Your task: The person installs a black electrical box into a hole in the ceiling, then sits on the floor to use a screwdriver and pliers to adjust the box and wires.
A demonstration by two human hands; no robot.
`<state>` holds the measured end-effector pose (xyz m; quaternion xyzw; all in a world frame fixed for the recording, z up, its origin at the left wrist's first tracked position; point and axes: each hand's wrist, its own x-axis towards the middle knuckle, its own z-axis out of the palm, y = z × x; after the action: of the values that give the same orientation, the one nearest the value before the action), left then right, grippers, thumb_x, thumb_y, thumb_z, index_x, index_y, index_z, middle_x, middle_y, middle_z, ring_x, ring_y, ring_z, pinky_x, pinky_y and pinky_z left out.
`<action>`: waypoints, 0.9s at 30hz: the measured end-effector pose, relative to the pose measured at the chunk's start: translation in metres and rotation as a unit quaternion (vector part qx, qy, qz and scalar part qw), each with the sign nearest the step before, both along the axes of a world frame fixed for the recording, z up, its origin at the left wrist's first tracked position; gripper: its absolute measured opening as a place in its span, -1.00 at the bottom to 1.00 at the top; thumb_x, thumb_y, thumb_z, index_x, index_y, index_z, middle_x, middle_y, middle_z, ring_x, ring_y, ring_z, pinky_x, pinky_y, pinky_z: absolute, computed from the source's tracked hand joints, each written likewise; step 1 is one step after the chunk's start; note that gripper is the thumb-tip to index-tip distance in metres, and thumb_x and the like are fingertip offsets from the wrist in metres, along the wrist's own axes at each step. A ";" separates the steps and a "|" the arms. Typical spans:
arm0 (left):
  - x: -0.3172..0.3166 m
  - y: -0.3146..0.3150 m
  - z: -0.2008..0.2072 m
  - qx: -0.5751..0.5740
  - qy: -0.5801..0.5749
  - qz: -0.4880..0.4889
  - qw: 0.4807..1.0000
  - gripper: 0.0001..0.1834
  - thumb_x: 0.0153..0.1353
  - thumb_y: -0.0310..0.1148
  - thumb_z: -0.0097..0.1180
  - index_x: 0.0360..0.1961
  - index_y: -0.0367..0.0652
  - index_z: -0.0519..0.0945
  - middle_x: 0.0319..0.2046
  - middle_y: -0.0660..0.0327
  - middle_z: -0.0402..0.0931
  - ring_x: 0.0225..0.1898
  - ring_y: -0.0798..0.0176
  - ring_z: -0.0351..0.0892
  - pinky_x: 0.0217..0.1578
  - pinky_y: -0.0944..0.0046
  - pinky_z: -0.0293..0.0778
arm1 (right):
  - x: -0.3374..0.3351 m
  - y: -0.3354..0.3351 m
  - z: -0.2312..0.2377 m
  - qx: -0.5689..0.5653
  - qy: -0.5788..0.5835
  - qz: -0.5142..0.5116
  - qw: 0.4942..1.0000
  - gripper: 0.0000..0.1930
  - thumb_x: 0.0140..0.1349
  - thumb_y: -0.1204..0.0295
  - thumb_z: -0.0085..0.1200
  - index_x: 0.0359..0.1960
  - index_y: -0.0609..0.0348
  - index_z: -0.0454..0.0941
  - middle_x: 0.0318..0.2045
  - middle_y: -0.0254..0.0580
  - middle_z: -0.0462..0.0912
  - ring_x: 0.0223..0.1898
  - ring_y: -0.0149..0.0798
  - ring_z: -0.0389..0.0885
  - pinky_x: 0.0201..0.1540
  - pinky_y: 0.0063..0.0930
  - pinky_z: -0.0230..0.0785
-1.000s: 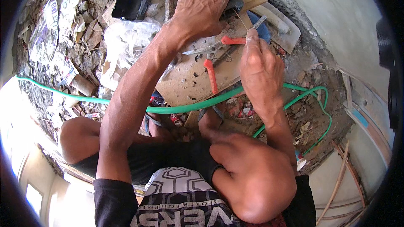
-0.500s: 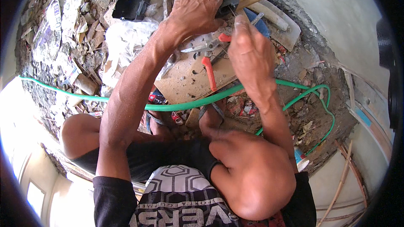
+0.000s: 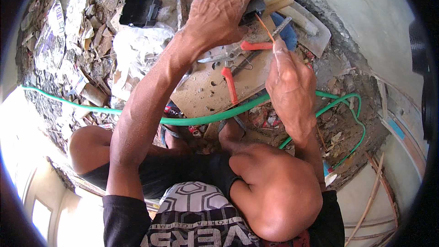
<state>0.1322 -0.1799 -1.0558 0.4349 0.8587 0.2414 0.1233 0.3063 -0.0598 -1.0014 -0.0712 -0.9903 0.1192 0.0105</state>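
Under my left hand (image 3: 223, 13) is a black block-like object (image 3: 255, 7), its fingers curled over it and pressing it at the board's far side. My right hand (image 3: 291, 80), to the right and nearer, is closed in a pinch on a thin orange strand (image 3: 266, 28). This strand, which looks like a wire, runs taut from my fingertips to the black object's near edge. Most of the black object is hidden by my left hand. Between the hands, pliers with red handles (image 3: 232, 84) lie spread on the brown board (image 3: 196, 95).
A hammer (image 3: 181, 7) and an open black box (image 3: 139, 10) lie left of my left hand. Beyond are a wooden handle (image 3: 279, 3) and a blue piece (image 3: 287, 34). A green hose (image 3: 206, 119) crosses in front of my feet. Rubble and clear plastic (image 3: 139, 43) spread leftward.
My right hand has drawn back, nearer and rightward, away from the black object. The orange strand now shows stretched between them. My left hand has shifted only slightly.
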 end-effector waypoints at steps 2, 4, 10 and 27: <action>0.005 -0.006 -0.005 -0.005 0.033 0.014 0.999 -0.14 -0.03 -0.25 0.37 0.34 -0.10 0.32 0.29 -0.23 0.35 0.30 -0.37 0.35 0.25 -0.19 0.31 | -0.001 -0.005 0.001 -0.009 -0.029 -0.020 0.999 -0.62 0.27 0.54 0.07 0.10 0.50 0.50 -0.23 0.24 0.69 -0.31 0.23 0.75 -0.32 -0.06 0.65; 0.005 -0.008 -0.015 0.009 0.048 0.014 0.999 -0.13 -0.02 -0.25 0.36 0.37 -0.10 0.31 0.28 -0.17 0.35 0.30 -0.36 0.35 0.25 -0.18 0.31 | -0.005 -0.010 -0.005 -0.014 -0.040 -0.023 0.999 -0.62 0.27 0.54 0.08 0.11 0.49 0.49 -0.25 0.22 0.69 -0.32 0.23 0.75 -0.31 -0.06 0.65; 0.004 -0.002 -0.007 0.020 0.054 0.015 0.998 -0.13 -0.05 -0.19 0.42 0.33 -0.09 0.36 0.21 -0.07 0.39 0.22 -0.27 0.41 0.17 -0.13 0.36 | -0.043 -0.008 -0.018 -0.083 -0.038 -0.026 0.995 -0.65 0.25 0.55 0.10 0.06 0.45 0.50 -0.35 0.19 0.69 -0.31 0.20 0.75 -0.28 -0.03 0.64; 0.006 -0.002 -0.004 0.033 0.030 0.002 0.999 -0.14 -0.09 -0.28 0.39 0.32 -0.11 0.38 0.17 -0.11 0.40 0.19 -0.25 0.41 0.15 -0.14 0.36 | -0.034 -0.003 -0.023 -0.132 -0.023 -0.027 0.991 -0.71 0.26 0.59 0.09 0.01 0.39 0.50 -0.39 0.22 0.63 -0.31 0.26 0.68 -0.28 0.03 0.56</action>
<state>0.1378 -0.1821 -1.0603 0.4445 0.8542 0.2569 0.0820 0.2721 -0.0624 -1.0246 -0.1013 -0.9635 0.2473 -0.0184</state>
